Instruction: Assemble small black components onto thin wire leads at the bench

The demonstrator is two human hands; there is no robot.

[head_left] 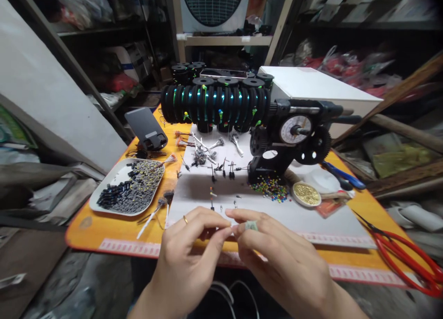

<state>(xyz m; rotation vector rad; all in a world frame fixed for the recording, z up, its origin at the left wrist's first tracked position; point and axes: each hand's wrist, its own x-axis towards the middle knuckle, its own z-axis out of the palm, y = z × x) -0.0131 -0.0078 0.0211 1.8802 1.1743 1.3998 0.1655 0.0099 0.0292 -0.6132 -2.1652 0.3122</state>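
Note:
My left hand, with a ring on one finger, and my right hand, with a pale wrap around one finger, meet over the front edge of the white sheet. Thumb and index finger are pinched together on the left, and the right fingertips press against them. Whatever lies between them is too small or hidden to make out. Just beyond the fingertips are tiny metallic pieces and a small piece with an orange tip. Farther back lie several little black parts with wire ends.
Black line spools sit on a geared winder at the back. Left stands a white tray of small grey and black parts, near a phone stand. To the right are colourful beads, a gold-filled dish, blue-handled pliers and red scissors.

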